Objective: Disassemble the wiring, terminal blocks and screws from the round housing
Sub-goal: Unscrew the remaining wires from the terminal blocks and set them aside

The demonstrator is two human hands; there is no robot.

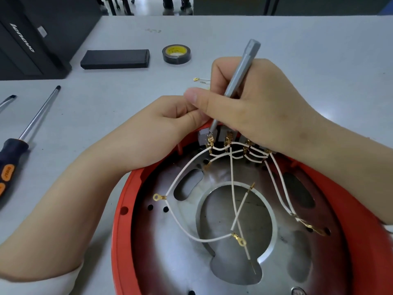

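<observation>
Head view, housing: I see the round red housing (125,209) lying open side up on the grey surface (297,50), close to me, its metal plate (170,262) showing.
Head view, terminal blocks: grey terminal blocks (203,136) sit in a row at the housing's far rim, partly hidden under my hands.
Head view, wiring: white wires (232,188) run from the blocks down across the plate, several ending in loose gold ring lugs (157,196) (two wires cross over the central opening).
Head view, right hand: my right hand (255,107) grips a slim grey screwdriver (240,75) like a pen, its tip down on the leftmost block's gold terminal.
Head view, left hand: my left hand (168,120) is curled at the housing's far rim beside that block; I cannot tell whether its fingers hold anything.
Head view, surface extras: a black-and-orange screwdriver (25,135) lies at left, a black box (114,59) and a tape roll (176,53) farther back, a small gold terminal (196,79) near the tape.
</observation>
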